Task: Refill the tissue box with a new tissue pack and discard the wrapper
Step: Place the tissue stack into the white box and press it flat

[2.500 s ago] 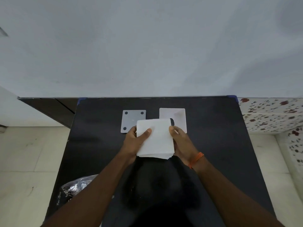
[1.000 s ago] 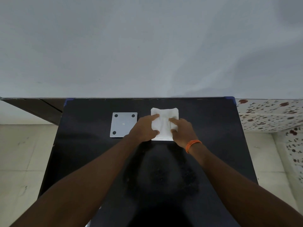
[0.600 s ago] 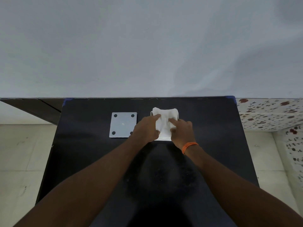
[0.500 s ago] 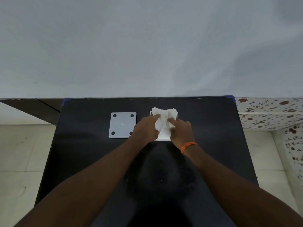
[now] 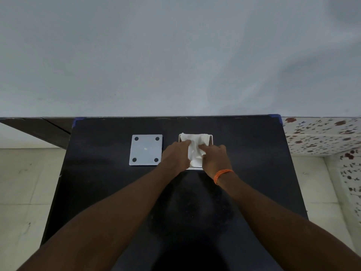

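A white square tissue box sits open on the black table, right of centre. A stack of white tissues lies inside it, crumpled in the middle. My left hand presses on the stack's left side with fingers bent down. My right hand, with an orange thread on the wrist, presses on the right side. Both hands cover the box's near corners. The box's grey base plate, with round pads at its corners, lies flat to the left of the box. No wrapper is in view.
A pale wall rises straight behind the table's far edge. Patterned tile runs to the right of the table. Light floor tiles show on both sides.
The tissue stack went from held above the table into the box. Since a second ago my fingers have pushed further in and the stack sits lower, more crumpled.
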